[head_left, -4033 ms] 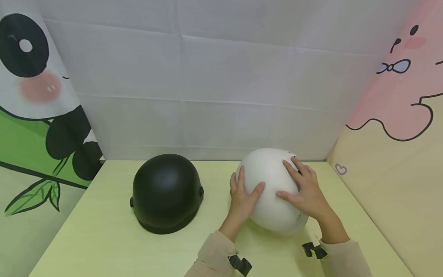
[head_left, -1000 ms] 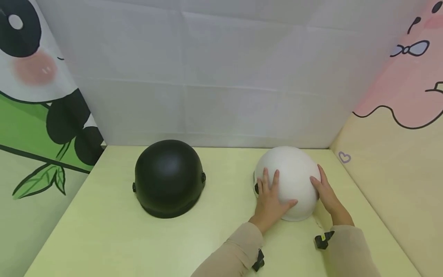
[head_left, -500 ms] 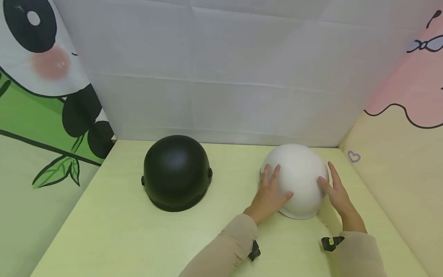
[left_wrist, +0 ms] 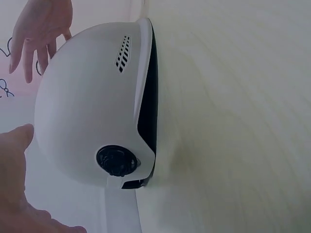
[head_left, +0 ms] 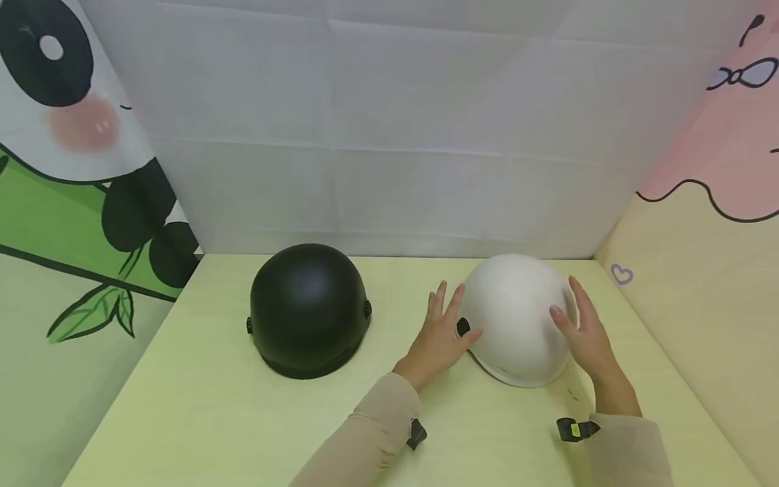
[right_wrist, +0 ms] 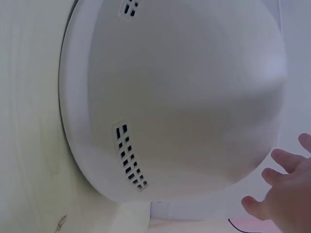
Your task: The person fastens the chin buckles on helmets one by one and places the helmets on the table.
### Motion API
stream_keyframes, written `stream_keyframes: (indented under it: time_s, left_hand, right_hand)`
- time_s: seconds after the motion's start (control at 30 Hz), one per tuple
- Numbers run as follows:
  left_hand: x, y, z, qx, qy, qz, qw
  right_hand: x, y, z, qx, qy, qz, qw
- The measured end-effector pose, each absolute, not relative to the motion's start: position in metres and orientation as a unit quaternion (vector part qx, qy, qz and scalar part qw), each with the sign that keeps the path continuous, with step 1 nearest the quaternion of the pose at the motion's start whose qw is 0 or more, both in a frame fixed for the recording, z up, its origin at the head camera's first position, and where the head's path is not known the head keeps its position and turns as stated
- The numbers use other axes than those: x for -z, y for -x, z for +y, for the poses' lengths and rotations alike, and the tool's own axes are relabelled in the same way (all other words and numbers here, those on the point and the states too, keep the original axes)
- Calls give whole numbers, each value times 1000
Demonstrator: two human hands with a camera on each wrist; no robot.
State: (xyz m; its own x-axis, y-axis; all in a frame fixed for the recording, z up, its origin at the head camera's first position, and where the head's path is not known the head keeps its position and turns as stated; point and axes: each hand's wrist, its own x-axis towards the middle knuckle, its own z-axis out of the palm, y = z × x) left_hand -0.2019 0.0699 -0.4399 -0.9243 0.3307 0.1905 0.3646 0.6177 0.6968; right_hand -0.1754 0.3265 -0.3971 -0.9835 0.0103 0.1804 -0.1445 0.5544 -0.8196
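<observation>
Two open hands flank the white helmet (head_left: 517, 318) resting dome-up on the tabletop (head_left: 201, 419): left hand (head_left: 439, 336) and right hand (head_left: 583, 331), fingers spread, neither gripping; a black helmet (head_left: 309, 308) sits left.

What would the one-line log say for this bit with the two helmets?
left hand: open beside white helmet | right hand: open by its other side | white helmet: on table | black helmet: untouched
</observation>
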Motion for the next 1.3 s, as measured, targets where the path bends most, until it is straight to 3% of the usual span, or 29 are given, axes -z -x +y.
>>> stream_keyframes:
  time_s: [0.2,0.77,1.3]
  left_hand:
    - [438,204,50,337,213,-917,19]
    - [416,209,-5,226,230,-942,91]
    - [402,208,-40,141,217,-958,123]
  right_hand:
    - [394,170,308,-467,-20,-878,104]
    - [397,164,262,-481,-66,-862,144]
    - [400,168,229,-512,-109,-842,128]
